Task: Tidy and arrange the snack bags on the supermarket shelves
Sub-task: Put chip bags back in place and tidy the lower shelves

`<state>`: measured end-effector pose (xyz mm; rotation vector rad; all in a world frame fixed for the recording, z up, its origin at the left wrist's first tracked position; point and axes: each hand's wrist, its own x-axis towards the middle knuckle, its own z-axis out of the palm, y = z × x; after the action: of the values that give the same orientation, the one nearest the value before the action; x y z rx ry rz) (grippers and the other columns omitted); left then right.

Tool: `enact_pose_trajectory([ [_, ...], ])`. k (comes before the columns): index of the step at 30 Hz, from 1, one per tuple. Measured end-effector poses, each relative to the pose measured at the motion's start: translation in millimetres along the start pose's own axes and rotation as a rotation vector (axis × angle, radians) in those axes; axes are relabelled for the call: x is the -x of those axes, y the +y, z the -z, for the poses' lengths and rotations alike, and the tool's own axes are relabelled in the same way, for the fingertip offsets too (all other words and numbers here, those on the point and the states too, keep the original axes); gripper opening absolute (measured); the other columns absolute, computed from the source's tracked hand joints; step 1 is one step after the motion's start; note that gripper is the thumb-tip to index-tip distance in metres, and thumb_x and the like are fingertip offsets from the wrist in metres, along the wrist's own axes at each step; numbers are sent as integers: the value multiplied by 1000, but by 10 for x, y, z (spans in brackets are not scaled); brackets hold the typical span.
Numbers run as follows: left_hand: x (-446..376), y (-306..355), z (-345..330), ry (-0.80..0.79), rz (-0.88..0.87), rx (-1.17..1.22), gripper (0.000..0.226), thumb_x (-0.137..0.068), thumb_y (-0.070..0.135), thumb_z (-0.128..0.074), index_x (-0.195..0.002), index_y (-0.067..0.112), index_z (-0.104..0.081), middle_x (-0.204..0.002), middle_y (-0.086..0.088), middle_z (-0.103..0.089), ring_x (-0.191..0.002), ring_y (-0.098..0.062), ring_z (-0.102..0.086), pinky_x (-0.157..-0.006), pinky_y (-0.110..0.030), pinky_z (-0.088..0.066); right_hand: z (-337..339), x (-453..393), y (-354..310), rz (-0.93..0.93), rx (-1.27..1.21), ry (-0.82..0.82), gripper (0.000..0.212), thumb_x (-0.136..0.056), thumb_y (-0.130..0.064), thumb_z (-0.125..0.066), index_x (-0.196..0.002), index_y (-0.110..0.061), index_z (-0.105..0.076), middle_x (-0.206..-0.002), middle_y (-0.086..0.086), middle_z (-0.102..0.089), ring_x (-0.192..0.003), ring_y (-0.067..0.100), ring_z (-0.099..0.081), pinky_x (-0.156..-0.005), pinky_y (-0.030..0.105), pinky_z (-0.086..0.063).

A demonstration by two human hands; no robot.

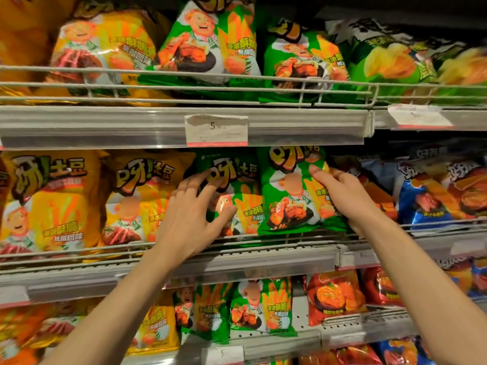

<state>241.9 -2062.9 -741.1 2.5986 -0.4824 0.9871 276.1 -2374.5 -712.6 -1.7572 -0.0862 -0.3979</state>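
On the middle shelf stand two green snack bags side by side. My left hand (pixel 196 210) lies with spread fingers against the front of the left green bag (pixel 243 204). My right hand (pixel 340 192) grips the right edge of the right green bag (pixel 288 196), thumb on its front and fingers behind it. That bag stands upright and sits a little in front of its neighbour. Yellow bags (pixel 134 198) of the same brand fill the shelf to the left.
A wire rail (pixel 263 239) runs along the middle shelf's front. Red and blue bags (pixel 437 191) stand to the right. The upper shelf holds yellow and green bags (pixel 208 40) behind a price tag (pixel 216 130). The lower shelf carries green (pixel 261 306) and red bags (pixel 334 299).
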Motion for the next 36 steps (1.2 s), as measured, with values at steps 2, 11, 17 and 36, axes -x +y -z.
enact_pose_trajectory([
  [2,-2,14,1,21,8,21,58,-94,59,-52,-134,19,-64,-149,-9,-52,-139,-32,-44,-105,-50,-44,16,-58,41,26,56,32,55,-90,-55,-71,-134,-22,-66,-111,-3,-78,-103,17,-74,-90,35,-58],
  [11,-6,-5,-15,17,-27,8,70,-91,70,-50,-141,22,-55,-159,-5,-41,-144,-28,-40,-106,-45,-43,24,-109,157,57,354,51,10,-101,-49,-59,-107,-41,-59,-89,-22,-68,-87,-3,-65,-72,6,-46],
  [17,2,1,-30,24,-30,13,80,-89,76,-43,-146,21,-54,-161,-8,-40,-146,-31,-39,-107,-49,-46,-231,31,125,-5,536,-110,73,-98,-68,-45,-137,-6,-45,-113,3,-58,-103,20,-56,-86,31,-36],
  [36,-10,-32,-72,42,-21,2,79,-89,76,-47,-148,24,-50,-163,-3,-36,-148,-25,-33,-108,-47,-44,-460,294,160,206,866,-18,101,-91,-82,-33,-165,-18,-4,-172,14,1,-158,35,-13,-122,52,-18],
])
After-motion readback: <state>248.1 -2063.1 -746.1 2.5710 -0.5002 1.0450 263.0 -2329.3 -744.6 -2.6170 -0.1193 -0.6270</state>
